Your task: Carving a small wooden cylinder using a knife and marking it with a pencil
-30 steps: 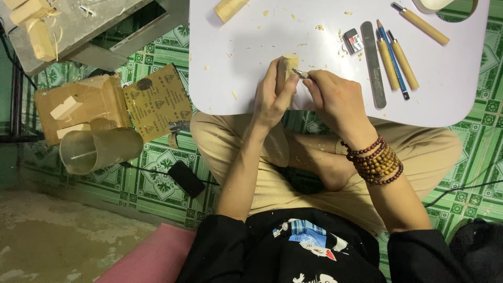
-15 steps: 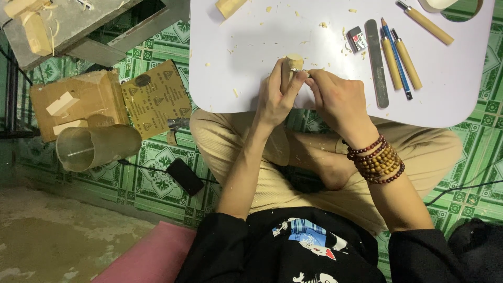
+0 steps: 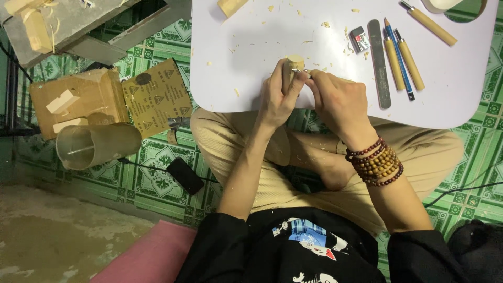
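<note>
Left hand (image 3: 277, 97) gripped wood block (image 3: 291, 65); right hand (image 3: 338, 102) fingers pinched a small blade at it. Brown cardboard box (image 3: 78, 102) lay on the floor, left.

Wood block (image 3: 291, 64) between both hands.

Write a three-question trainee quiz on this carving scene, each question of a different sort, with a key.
1. True or false: the left hand grips the small wood block over the white table.
2. Which lies immediately right of the flat grey file?
A. a wooden-handled tool
B. the sandpaper sheet
C. the clear plastic cup
3. Fill in: the bead bracelets sit on the ____ wrist.

Key: 1 true; 2 A; 3 right. The right hand holds a thin metal tool against the block.
</note>
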